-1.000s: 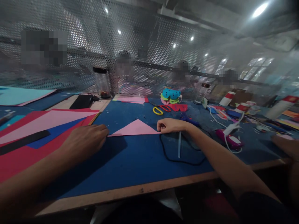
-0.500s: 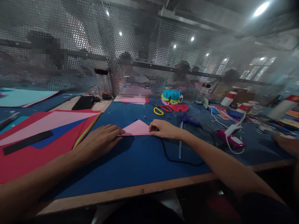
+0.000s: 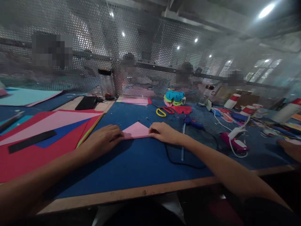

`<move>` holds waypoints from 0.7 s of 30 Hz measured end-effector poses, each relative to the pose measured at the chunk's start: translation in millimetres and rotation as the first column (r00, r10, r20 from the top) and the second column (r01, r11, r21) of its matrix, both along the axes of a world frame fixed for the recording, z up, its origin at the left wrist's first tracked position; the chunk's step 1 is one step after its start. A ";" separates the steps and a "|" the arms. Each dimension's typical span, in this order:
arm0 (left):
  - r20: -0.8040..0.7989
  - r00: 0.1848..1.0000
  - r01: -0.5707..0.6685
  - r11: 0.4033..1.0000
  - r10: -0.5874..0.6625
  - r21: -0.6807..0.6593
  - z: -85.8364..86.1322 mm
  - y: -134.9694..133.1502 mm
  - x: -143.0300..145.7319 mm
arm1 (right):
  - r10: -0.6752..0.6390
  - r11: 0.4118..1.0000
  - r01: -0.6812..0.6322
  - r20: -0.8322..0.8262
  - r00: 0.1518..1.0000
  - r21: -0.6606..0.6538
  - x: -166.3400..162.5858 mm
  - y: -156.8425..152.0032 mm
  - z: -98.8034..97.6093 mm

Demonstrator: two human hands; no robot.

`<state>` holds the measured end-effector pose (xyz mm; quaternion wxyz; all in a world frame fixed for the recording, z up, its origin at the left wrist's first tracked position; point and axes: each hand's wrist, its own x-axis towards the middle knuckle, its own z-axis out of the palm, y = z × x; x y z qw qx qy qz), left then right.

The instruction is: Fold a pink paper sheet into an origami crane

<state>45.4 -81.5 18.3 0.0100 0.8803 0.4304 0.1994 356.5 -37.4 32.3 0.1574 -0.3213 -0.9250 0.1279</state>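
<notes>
Head view: left hand (image 3: 103, 138), right hand (image 3: 164, 133), grips slack, flat on pink triangle (image 3: 136, 131); black cable (image 3: 174, 158) alongside, scissors (image 3: 163, 110) beyond.

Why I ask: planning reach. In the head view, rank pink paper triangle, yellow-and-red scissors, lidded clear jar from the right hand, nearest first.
1. Pink paper triangle, touching the right hand, on its left.
2. Yellow-and-red scissors, beyond it, farther back.
3. Lidded clear jar, at the far back left.
</notes>
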 end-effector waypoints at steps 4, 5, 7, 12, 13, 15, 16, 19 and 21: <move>0.043 0.998 -0.044 0.998 0.046 -0.050 2.7 -0.6 2.2 | -0.030 0.998 0.028 -0.034 0.999 -0.062 -1.0 0.9 -1.8; 0.052 0.997 -0.047 0.997 0.049 -0.056 2.7 -0.4 2.3 | -0.038 0.997 0.036 -0.025 0.999 -0.062 -1.7 0.5 -2.0; 0.072 0.996 -0.039 0.997 0.044 -0.071 1.3 1.0 1.5 | -0.044 0.998 0.044 0.006 0.999 -0.043 -3.2 -0.3 -2.6; 0.116 0.991 -0.046 0.991 0.061 -0.127 -3.2 5.9 -1.1 | -0.045 0.999 0.045 -0.031 0.999 0.016 -4.3 0.3 -7.3; 0.118 0.991 -0.047 0.990 0.063 -0.134 -3.4 6.6 -1.2 | -0.037 0.999 0.039 -0.048 0.998 0.030 -4.0 0.6 -8.3; 0.121 0.992 -0.032 0.990 0.048 -0.137 -3.3 7.3 -0.9 | -0.011 0.997 0.015 -0.048 0.999 0.069 -3.5 1.1 -9.5; 0.121 0.992 -0.017 0.991 0.033 -0.132 -3.2 7.4 -0.8 | 0.000 0.996 0.003 -0.033 0.999 0.092 -3.1 1.1 -9.6; 0.112 0.994 0.022 0.995 -0.011 -0.099 -3.6 7.3 -1.2 | 0.026 0.989 -0.028 0.018 1.000 0.146 -2.0 0.5 -7.7; 0.094 0.995 0.038 0.997 -0.031 -0.066 -4.6 7.4 -2.5 | 0.047 0.985 -0.052 0.032 0.998 0.164 -1.3 0.0 -5.3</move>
